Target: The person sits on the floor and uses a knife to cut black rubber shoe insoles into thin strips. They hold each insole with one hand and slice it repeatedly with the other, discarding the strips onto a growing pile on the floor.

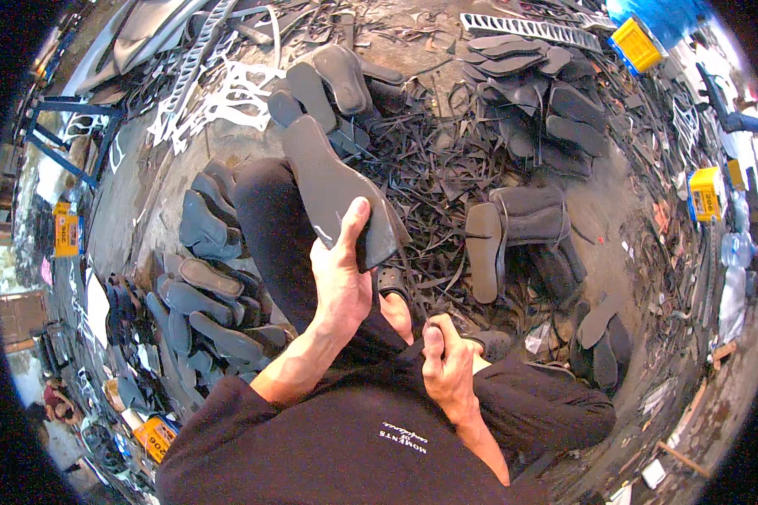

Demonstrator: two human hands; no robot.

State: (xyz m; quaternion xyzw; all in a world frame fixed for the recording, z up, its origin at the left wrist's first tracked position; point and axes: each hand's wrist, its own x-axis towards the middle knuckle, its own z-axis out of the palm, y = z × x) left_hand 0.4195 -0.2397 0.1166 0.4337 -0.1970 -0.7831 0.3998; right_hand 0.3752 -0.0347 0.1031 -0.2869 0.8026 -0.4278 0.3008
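Grey shoe sole [333, 181], just one, clamped in left hand [343, 278], right hand [448, 370] curled, cannot tell on what

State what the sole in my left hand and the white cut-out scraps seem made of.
The sole in your left hand: probably foam or rubber, matte, judging by its dull grey face. The white scraps: perhaps foam or plastic sheet, smooth-looking, as the pale strips around the holes look uniform; which is unclear.

The left hand [342, 282] is gripping a sole [333, 181], thumb [354, 223] lying on its face; the right hand [449, 370] is clenching near the lap, and scraps [429, 164] are littering the floor [611, 215] over there.
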